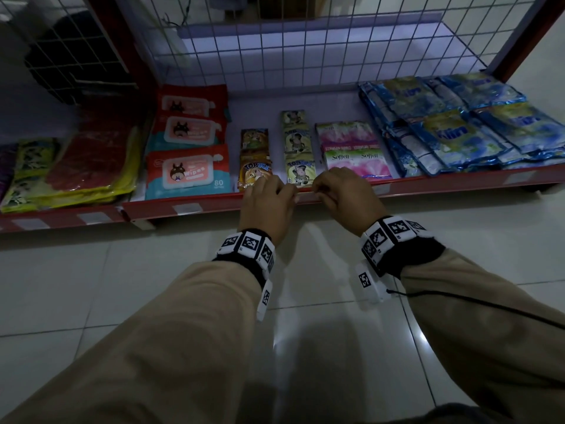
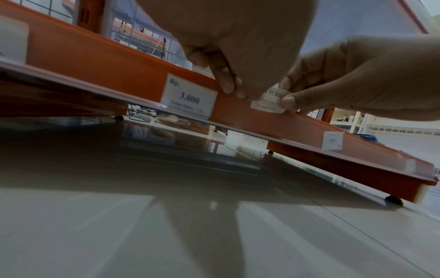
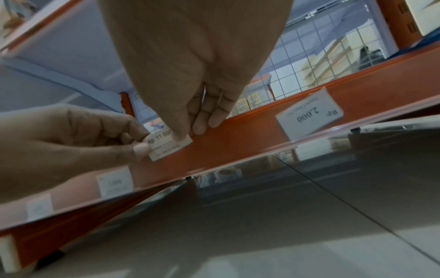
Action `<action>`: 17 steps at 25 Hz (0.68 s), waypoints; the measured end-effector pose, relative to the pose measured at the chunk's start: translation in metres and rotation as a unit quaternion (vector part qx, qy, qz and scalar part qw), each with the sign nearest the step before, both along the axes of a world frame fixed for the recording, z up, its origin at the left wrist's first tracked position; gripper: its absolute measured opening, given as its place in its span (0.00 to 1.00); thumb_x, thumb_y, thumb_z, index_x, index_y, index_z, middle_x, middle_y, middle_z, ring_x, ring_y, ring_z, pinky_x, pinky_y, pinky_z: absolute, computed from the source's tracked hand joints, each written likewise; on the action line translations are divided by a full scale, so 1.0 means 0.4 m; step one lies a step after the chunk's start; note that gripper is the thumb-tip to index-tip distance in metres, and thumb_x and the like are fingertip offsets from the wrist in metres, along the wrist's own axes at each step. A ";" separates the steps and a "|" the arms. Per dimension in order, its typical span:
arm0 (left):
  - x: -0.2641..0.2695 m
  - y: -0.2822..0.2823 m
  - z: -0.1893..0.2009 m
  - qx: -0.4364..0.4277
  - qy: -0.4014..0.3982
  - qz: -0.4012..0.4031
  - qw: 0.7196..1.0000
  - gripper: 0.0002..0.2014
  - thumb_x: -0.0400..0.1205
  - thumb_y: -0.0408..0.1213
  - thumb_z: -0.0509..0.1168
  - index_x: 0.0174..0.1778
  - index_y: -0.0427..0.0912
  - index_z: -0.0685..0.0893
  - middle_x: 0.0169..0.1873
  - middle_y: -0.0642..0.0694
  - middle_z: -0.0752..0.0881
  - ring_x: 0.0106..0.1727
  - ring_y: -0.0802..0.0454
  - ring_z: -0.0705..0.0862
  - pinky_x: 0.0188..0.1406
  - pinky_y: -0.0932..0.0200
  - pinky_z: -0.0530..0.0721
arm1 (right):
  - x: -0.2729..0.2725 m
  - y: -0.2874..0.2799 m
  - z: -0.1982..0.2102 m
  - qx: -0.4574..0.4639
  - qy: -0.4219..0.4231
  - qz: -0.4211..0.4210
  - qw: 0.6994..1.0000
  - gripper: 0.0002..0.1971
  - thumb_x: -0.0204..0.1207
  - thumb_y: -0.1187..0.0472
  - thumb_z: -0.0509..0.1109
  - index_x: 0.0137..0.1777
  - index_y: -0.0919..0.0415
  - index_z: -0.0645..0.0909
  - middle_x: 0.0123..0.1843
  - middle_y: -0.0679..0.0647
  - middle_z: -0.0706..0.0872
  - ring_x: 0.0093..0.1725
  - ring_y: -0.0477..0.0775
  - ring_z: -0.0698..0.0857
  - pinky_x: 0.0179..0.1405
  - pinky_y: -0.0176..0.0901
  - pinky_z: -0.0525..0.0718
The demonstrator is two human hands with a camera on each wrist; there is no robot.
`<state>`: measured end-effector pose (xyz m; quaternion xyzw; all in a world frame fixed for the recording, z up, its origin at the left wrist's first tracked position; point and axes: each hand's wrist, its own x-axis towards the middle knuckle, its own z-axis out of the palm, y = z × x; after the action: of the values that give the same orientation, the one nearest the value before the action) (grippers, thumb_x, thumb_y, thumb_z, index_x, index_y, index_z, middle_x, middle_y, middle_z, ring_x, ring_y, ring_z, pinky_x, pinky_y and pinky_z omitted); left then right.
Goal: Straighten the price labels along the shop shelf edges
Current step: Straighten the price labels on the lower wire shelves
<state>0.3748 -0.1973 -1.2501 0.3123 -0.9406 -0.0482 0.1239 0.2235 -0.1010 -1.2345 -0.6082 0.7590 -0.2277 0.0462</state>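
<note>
Both hands [image 1: 270, 198] [image 1: 342, 194] pinch one small price label [image 3: 170, 145] against the shelf edge [image 3: 250, 129].

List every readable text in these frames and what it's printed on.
"Rp 11.000": price label pinched by both hands
"Rp. 3.000": shelf-edge label
"Rp. 2.000": upside-down label
"Wipes", "80": wipes pack
"Soffell": pink sachet
"TOP": snack sachet
Small print and other edge labels: blurred.

Glossy pale floor tiles [image 1: 183, 286] with thin dark grout lines catch soft reflections in dim light. A low red-framed shelf unit [image 1: 535, 29] stands on small black feet [image 2: 394, 203] (one shows at its corner), backed by a white wire grid panel [image 1: 305, 50]. Beyond the grid the room is blurred.
</note>
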 end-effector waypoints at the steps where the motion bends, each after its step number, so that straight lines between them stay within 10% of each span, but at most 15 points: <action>1: 0.000 0.001 -0.001 -0.009 0.001 -0.001 1.000 0.12 0.85 0.44 0.58 0.56 0.43 0.82 0.52 0.40 0.81 0.57 0.40 0.75 0.54 0.47 0.69 | -0.001 0.002 -0.003 0.011 0.014 0.004 1.000 0.07 0.76 0.66 0.68 0.53 0.63 0.83 0.50 0.60 0.83 0.53 0.60 0.78 0.49 0.49 0.74; 17: 0.001 -0.002 0.002 -0.038 -0.031 -0.016 0.999 0.12 0.84 0.42 0.59 0.56 0.44 0.85 0.54 0.43 0.81 0.58 0.40 0.75 0.54 0.48 0.68 | 0.006 -0.002 -0.013 0.065 0.092 0.004 0.994 0.10 0.80 0.67 0.64 0.58 0.65 0.84 0.54 0.64 0.82 0.55 0.64 0.76 0.52 0.55 0.75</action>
<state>0.3751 -0.1980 -1.2494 0.2940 -0.9500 -0.0046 0.1053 0.2260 -0.1020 -1.2398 -0.6256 0.7706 -0.1202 0.0168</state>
